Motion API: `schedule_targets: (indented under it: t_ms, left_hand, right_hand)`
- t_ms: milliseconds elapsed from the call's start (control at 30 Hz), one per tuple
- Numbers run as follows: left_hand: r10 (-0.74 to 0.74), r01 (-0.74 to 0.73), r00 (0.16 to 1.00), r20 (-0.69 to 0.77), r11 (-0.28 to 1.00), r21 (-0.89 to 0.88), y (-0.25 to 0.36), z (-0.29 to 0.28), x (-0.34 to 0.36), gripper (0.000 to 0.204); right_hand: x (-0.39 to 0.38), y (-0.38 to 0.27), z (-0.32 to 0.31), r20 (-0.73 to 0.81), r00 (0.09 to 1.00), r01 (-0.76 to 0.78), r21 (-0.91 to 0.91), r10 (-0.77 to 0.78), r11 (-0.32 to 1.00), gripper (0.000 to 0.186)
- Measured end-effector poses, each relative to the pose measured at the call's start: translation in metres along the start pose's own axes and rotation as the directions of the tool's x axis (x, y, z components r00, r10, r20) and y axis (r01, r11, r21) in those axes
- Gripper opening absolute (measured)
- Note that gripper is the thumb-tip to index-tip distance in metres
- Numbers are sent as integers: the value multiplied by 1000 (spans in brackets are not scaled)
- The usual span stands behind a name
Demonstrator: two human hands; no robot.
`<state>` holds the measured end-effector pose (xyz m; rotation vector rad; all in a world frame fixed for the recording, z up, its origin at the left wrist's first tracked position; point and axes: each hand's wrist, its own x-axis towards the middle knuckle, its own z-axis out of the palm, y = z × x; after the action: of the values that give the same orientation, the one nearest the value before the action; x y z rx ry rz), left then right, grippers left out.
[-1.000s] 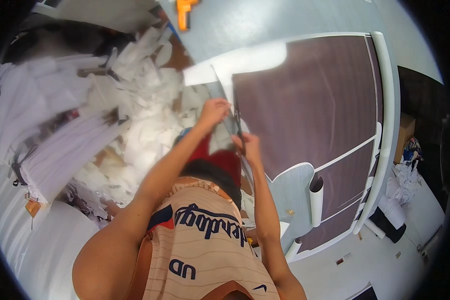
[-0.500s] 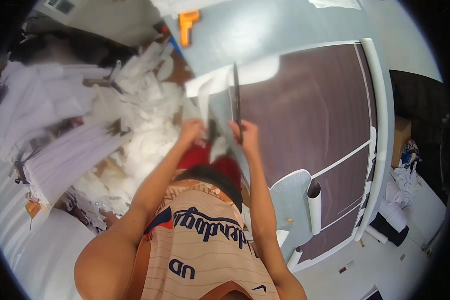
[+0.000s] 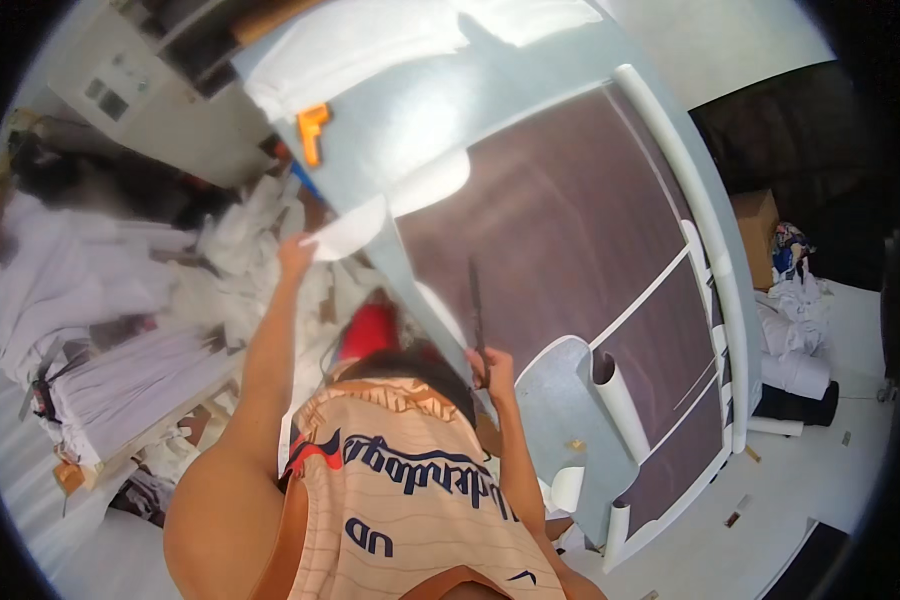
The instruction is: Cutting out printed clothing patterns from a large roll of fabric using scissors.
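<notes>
Moving outward, the left hand (image 3: 295, 257) now pinches a white offcut (image 3: 352, 231) in its fingers, upper left of centre; the right hand (image 3: 494, 370) grips black scissors (image 3: 476, 300) mid-frame, so cutting seems paused.

Live from left head-worn fisheye, high over person's brow, looking steeply down! Striped shirt (image 3: 400, 490) looms nearest, filling six o'clock; left hand (image 3: 295, 258) farther out toward ten, right hand (image 3: 494, 372) near five. Grey table (image 3: 555, 400) sweeps twelve to four, straight edges bowing; pale floor (image 3: 800, 465) lower, beyond, around four.
</notes>
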<state>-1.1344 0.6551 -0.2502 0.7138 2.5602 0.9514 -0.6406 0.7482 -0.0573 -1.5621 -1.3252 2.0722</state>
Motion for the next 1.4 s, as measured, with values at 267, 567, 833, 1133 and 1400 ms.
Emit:
schedule_targets:
  t_ms: [267, 567, 833, 1133, 1400]
  left_hand:
    - [286, -263, 958, -13, 897, 354, 5, -106, -15, 37]
    - [255, -76, 745, 616, 951, -301, 169, 73, 98, 38]
    - [62, 63, 285, 957, 995, -83, 186, 81, 136, 26]
    - [-74, 90, 72, 995, 994, 68, 205, 75, 143, 22]
    - [-80, 113, 11, 997, 990, 78, 200, 77, 144, 27]
  right_hand:
    - [-18, -12, 24, -97, 993, -71, -67, 64, 995, 32]
    - [19, -47, 155, -181, 975, -121, 61, 130, 991, 31]
    - [49, -35, 302, -239, 931, -131, 488, 276, 863, 44]
    - [168, -37, 387, -462, 843, 200, 743, 274, 638, 33]
    - [226, -52, 408, -622, 751, 444, 725, 221, 527, 32]
